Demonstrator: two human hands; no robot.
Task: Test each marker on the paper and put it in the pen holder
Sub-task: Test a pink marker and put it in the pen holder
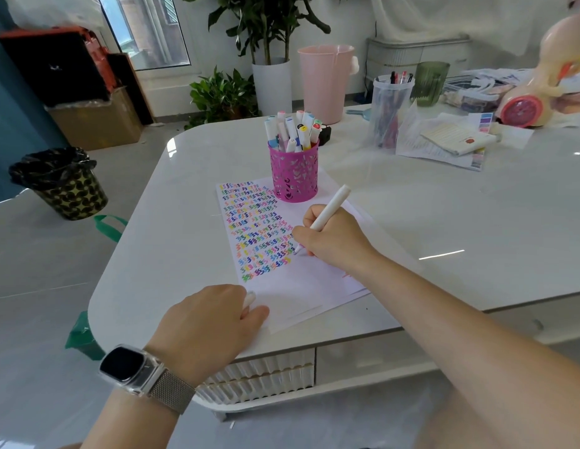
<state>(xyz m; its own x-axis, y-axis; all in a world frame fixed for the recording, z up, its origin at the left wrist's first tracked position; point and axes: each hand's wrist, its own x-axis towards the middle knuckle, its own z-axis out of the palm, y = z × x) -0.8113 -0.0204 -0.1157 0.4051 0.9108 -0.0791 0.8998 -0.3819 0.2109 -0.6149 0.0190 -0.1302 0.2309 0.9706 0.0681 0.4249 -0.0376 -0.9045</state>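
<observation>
A white sheet of paper (291, 286) lies on the white table (476, 222), its left half filled with rows of coloured squiggles. My right hand (330, 241) grips a white marker (330, 207) and its pink tip touches the paper at the right end of a squiggle row. My left hand (214, 319) rests on the paper's near left corner and holds a small white marker cap (249, 299) in its fingers. A pink perforated pen holder (294, 175) stands on the paper's far edge, filled with several white markers (293, 131).
A clear plastic jar of pens (390, 111), a green cup (431, 82), papers and a notepad (453, 140) crowd the table's far right. A pink bin (324, 82), potted plants and a black-lined waste basket (60, 183) stand on the floor beyond.
</observation>
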